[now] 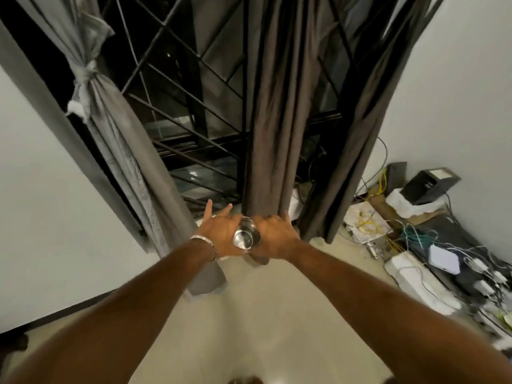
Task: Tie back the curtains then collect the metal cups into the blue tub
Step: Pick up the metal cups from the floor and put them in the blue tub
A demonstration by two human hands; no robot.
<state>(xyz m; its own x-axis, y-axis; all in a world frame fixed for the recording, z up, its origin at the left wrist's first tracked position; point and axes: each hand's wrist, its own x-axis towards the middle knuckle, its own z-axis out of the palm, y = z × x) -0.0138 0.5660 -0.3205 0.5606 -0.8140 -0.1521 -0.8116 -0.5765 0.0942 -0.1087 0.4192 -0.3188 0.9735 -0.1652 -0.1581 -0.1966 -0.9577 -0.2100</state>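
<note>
Both hands meet at arm's length above the floor, a metal cup (244,233) between them. Left hand (221,234): fingers spread apart and pointing toward the window, palm against the cup's side; a thin bracelet (203,243) circles the wrist. Right hand (275,234): fingers curled over the gathered lower part of the middle curtain (267,112), its thumb side touching the cup; whether it also grips the cup cannot be told. The cup lies tilted, its open mouth turned toward the person's head.

Room, largest to smallest: white walls (468,87) on both sides; a pale tiled floor (266,317) below the arms; a dark window grille (182,87) with diagonal bars behind the fabric. The middle curtain hangs loose in long folds, with another dark panel (368,128) just beside it at right. The left curtain (110,126), paler grey, is cinched by a knotted tie (84,72) and falls to the floor. Boxes, a power strip and tangled cables (432,245) crowd the right corner, well apart from the hands.
</note>
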